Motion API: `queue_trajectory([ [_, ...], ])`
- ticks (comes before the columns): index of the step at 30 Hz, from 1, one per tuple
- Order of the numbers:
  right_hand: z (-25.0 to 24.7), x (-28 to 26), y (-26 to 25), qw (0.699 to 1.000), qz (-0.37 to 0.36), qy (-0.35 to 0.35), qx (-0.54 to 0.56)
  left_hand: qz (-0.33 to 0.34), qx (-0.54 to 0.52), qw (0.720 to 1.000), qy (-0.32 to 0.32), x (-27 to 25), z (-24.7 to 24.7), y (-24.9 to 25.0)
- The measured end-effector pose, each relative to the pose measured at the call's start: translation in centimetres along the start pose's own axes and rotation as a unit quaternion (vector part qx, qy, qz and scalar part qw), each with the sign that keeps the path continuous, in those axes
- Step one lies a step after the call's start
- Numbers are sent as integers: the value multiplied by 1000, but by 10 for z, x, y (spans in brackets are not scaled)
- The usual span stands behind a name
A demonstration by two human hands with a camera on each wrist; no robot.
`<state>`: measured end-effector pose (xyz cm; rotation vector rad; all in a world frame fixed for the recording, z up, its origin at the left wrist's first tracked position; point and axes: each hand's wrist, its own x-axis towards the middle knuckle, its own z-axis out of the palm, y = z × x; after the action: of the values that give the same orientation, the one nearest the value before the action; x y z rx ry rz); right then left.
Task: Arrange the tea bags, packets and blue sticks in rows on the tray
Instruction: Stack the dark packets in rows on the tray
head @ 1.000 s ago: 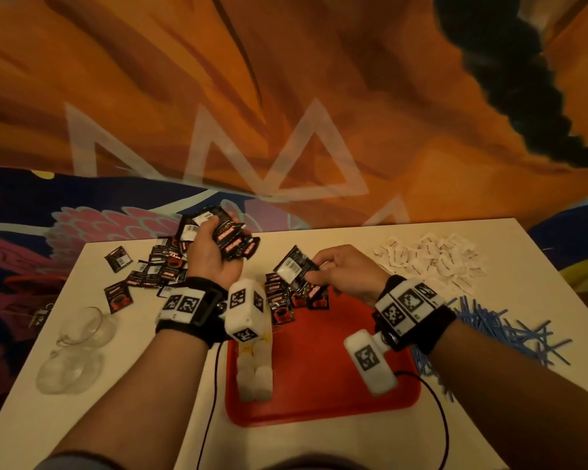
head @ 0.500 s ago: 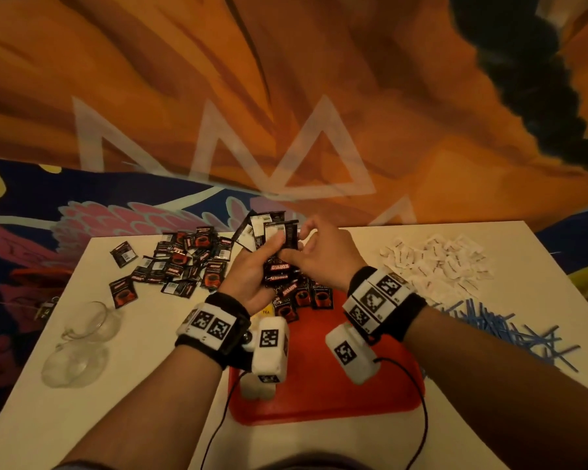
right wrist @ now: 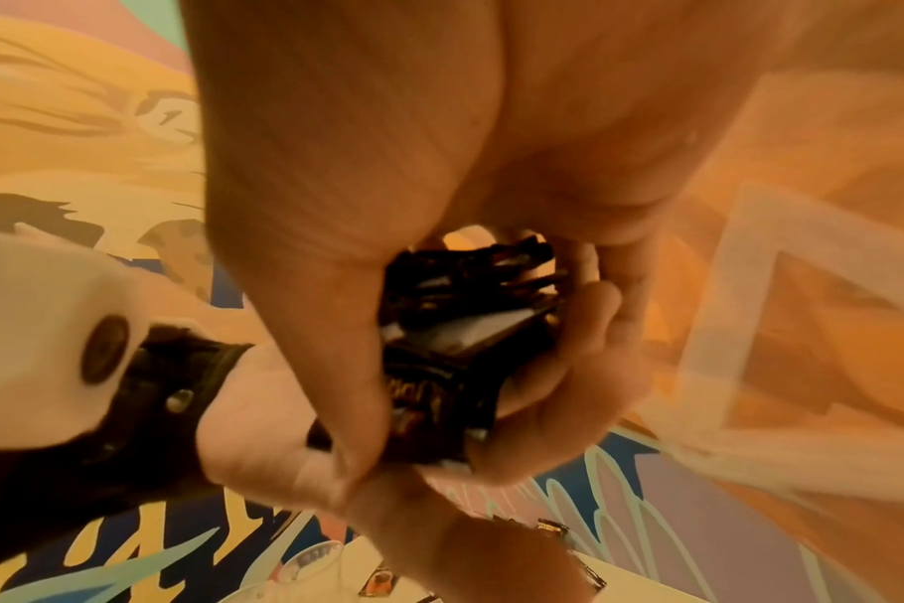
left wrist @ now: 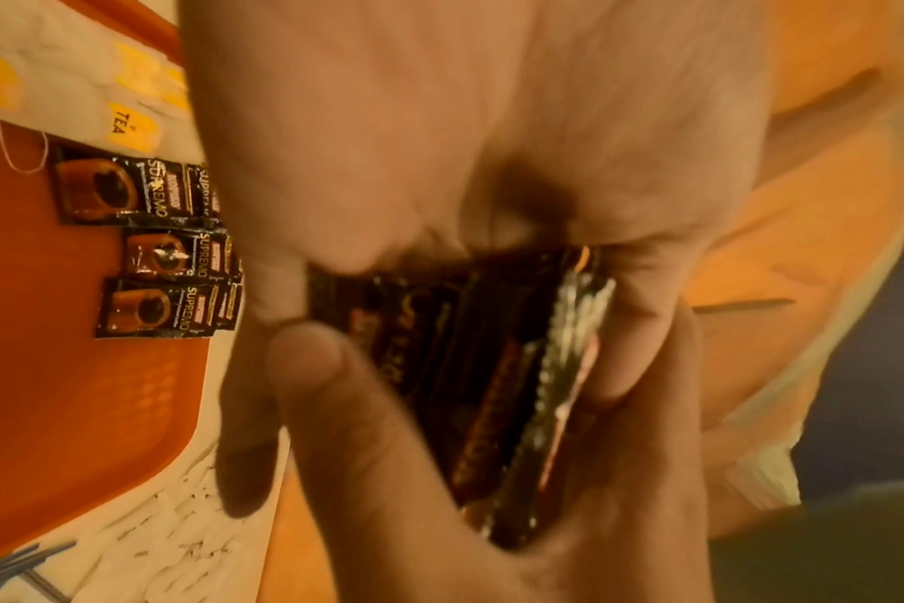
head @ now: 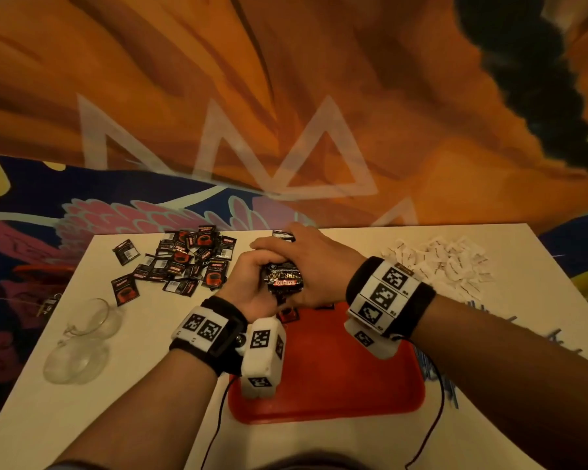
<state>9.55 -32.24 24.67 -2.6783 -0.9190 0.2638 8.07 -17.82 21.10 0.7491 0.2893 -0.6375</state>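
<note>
Over the red plastic tray (head: 336, 385), the left hand (head: 248, 283) and right hand (head: 316, 266) both curl around a thick stack of glossy black sachets (head: 284, 278) with red-gold lettering. Beyond, loose black sachets (head: 184, 262) litter the white counter (head: 143, 334).

Both hands (head: 285, 266) around packet stack (head: 284, 279) above red tray (head: 336, 374)

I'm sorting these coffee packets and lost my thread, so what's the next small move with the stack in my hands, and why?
Probably lower the stack of packets, gripped by the left hand and right hand, to the red tray and lay one beside the packets already on the tray: that row is short and much of the tray is bare.
</note>
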Motion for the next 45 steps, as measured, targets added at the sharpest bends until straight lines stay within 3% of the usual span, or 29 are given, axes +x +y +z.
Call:
queue_trajectory([
  [5, 1, -3, 2, 1000, -3, -27, 14, -4, 11, 999, -42, -3, -1, -4],
  [10, 0, -1, 3, 997, -19, 26, 67, 58, -69, 988, -129, -7, -10, -5],
  [18, -5, -7, -1, 999, 2, 33, 17, 48, -24, 998, -40, -5, 2, -1],
  [25, 1, -3, 11, 993, -13, 85, 75, 58, -95, 993, -49, -2, -6, -4],
  [32, -4, -8, 11, 995, -5, 65, 73, 28, -43, 997, -55, -4, 3, -6],
  [38, 1, -10, 13, 988, -21, 109, 105, 20, -37, 990, -133, -7, -1, -3],
  [45, -2, -9, 10, 983, -27, 137, 119, 39, -41, 992, -115, -6, 4, -5],
])
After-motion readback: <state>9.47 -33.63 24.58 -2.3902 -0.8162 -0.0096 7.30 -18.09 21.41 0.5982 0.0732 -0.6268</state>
